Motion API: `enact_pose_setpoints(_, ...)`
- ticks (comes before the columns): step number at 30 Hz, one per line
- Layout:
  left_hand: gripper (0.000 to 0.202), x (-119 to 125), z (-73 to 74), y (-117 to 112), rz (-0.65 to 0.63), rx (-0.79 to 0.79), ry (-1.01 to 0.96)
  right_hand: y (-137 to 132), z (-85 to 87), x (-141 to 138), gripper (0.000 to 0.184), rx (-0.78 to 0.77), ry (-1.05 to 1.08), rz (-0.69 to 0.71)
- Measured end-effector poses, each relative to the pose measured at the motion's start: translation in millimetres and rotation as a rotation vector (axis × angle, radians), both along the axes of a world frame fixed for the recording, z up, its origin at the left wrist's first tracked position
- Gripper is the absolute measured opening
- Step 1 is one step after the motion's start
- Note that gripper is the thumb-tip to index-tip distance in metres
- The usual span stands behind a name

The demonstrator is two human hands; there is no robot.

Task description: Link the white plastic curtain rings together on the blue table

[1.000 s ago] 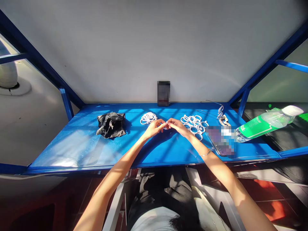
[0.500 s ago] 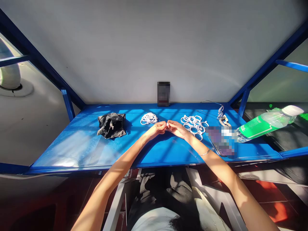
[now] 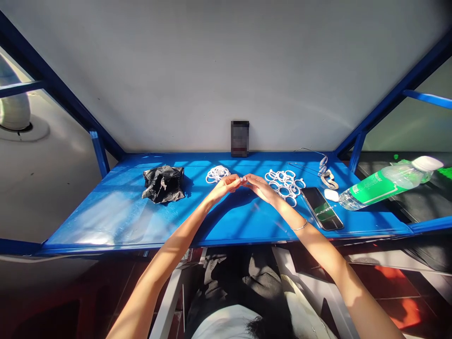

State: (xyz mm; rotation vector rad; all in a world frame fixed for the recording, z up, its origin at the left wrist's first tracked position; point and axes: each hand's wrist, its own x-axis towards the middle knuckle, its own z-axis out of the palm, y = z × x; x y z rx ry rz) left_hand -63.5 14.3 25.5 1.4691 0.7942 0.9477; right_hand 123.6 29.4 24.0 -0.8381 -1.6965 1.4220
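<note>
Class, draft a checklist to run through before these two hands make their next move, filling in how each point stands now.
1. Left hand and right hand meet at the small white piece: ok.
2. Piece's shape visible between the fingers: cannot tell, too small.
3. White rings lying on the blue table: ok.
4. Left hand not touching the white bundle: cannot tell.
5. Bottle capped: ok.
6. Phone off the table: not ok.

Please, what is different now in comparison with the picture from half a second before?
The left hand has moved slightly to the left and uncurled somewhat; the right hand has barely shifted. Both still pinch a small white piece between them; nothing was visibly released. The white bundle, white rings, black bag and bottle stayed in place.
</note>
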Motion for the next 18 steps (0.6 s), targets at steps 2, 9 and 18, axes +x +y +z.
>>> enact_pose_setpoints(2,0.045,-6,2.9,2,0.114,0.111,0.132,4,1.3,8,0.032,0.167,-0.134,-0.105)
enact_pose_setpoints(9,0.029,-31,10.0,9,0.641,0.501,0.783,26,-5.3,46,0.022,0.571,-0.938,-0.710)
enact_pose_setpoints(18,0.036,-35,9.2,13,0.617,0.438,1.232,46,-28.4,71,0.033,0.566,-1.037,-0.749)
